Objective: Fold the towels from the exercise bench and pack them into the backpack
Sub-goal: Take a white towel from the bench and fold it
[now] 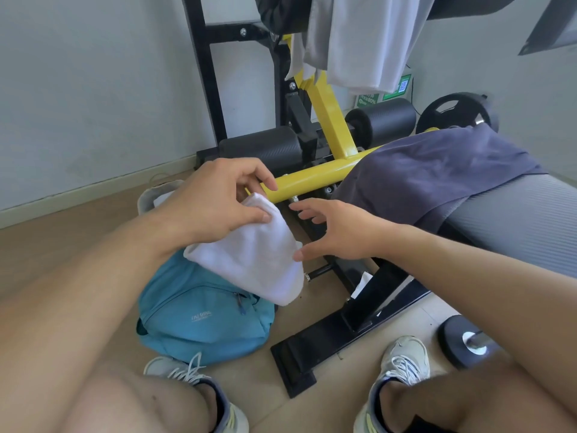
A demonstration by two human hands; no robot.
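Blue backpack (199,310) mouth under white towel (253,254)

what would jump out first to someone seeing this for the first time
Probably the folded white towel at centre, gripped by the left hand above the blue backpack on the floor, with the open right hand just beside it. Next, the yellow frame bar behind the hands and the dark purple towel draped over the bench pad at right.

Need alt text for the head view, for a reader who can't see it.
The left hand holds a folded white towel above a blue backpack on the floor; the open right hand reaches beside it. A dark towel drapes the bench.
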